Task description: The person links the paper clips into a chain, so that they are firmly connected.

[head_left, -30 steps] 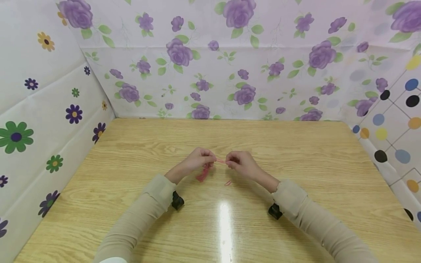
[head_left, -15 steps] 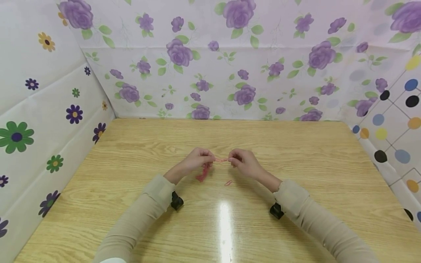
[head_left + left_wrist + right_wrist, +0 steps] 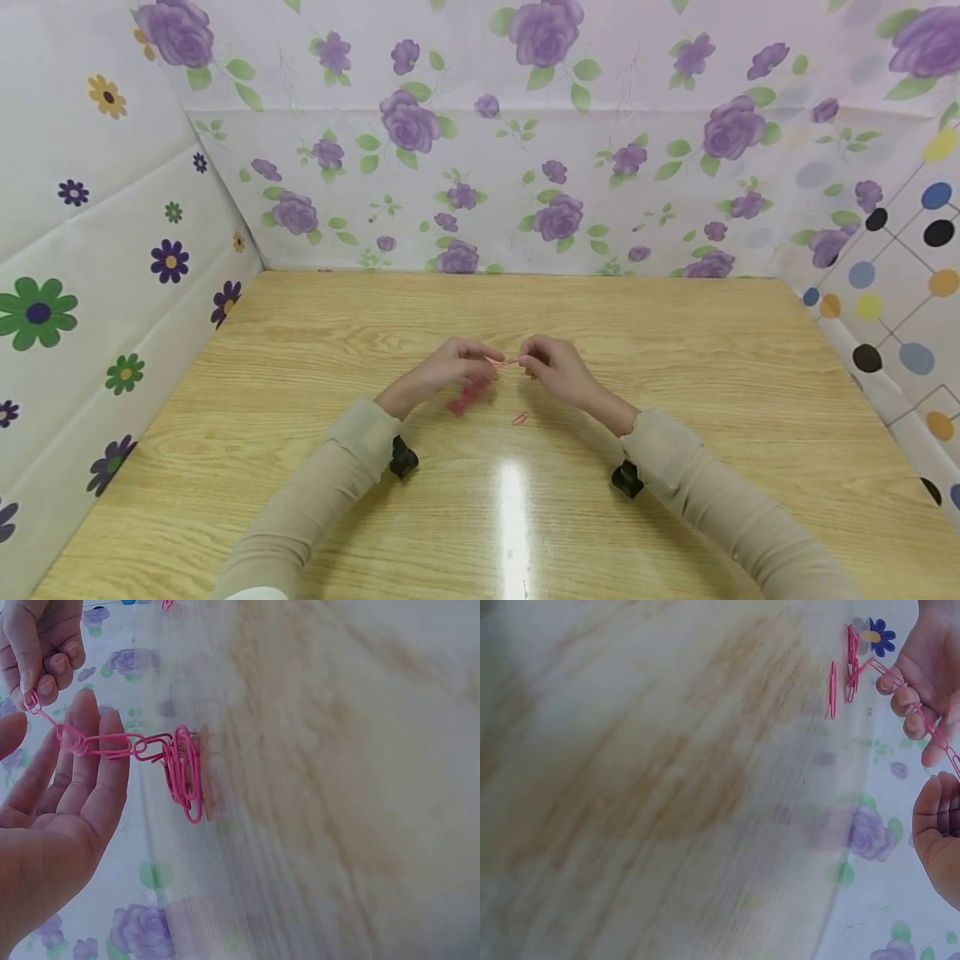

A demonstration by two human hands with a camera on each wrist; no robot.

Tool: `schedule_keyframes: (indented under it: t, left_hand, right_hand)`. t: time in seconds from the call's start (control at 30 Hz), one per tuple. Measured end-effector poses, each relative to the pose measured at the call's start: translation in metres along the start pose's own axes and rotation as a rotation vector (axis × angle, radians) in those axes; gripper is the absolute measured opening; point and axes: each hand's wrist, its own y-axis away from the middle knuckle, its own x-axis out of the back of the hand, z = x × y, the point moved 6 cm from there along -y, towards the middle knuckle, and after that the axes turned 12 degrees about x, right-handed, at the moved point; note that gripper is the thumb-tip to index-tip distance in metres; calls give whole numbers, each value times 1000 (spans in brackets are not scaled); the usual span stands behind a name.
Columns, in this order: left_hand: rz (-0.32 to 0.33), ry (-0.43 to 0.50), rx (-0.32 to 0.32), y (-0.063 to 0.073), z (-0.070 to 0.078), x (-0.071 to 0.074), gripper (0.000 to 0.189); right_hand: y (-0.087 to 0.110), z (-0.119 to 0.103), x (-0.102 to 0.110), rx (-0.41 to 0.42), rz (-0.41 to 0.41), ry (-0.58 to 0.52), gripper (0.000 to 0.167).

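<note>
A chain of linked pink paper clips [image 3: 112, 745] stretches between the two hands. The left hand [image 3: 453, 367] has its fingers extended, and the chain runs across them in the left wrist view. From there the chain's other end hangs in a bunch [image 3: 184, 772] down at the table. The right hand [image 3: 557, 373] pinches the end clip [image 3: 32, 702] between thumb and index finger. A single loose paper clip [image 3: 520, 418] lies on the table below the gap between the hands; in the right wrist view this loose clip [image 3: 832, 690] shows beside the bunch.
The wooden table [image 3: 660, 333] is bounded by a flowered sheet [image 3: 480, 167] at the back, with patterned sheets at left and right. Black wrist cameras [image 3: 403, 458] sit under both sleeves. A bright light reflection crosses the table's front.
The left hand's fingers have loosened from their pinch on the chain and straightened out. The right hand has shifted slightly away from the left and up, keeping the end clip. The loose clip stays put.
</note>
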Motion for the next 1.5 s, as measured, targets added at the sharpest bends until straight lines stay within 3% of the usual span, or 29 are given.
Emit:
schedule_keyframes:
  t: [0.13, 0.4, 0.67, 0.87, 1.03, 1.23, 1.4, 1.5]
  left_hand:
    - [-4, -34, -25, -1, 2, -2, 29]
    - [64, -28, -55, -3, 6, -6, 27]
    - [116, -39, -165, 6, 14, -9, 24]
    - [150, 38, -166, 20, 10, -11, 23]
    - [161, 79, -112, 32, 3, -15, 22]
    - [168, 101, -112, 40, 2, -21, 19]
    - [139, 133, -89, 44, 0, -28, 19]
    - [116, 140, -108, 47, 0, -31, 19]
  right_hand:
    - [-1, 1, -1, -11, 0, -26, 12]
    - [-2, 2, -2, -11, 4, -40, 12]
    - [-1, 3, 0, -11, -10, -40, 12]
    - [6, 10, -3, -35, -179, 64, 7]
    - [14, 12, -12, 1, -336, 86, 14]
    - [18, 9, -19, 62, -390, 105, 13]
    - [19, 10, -27, 98, -435, 105, 10]
    - [19, 9, -33, 133, -463, 118, 9]
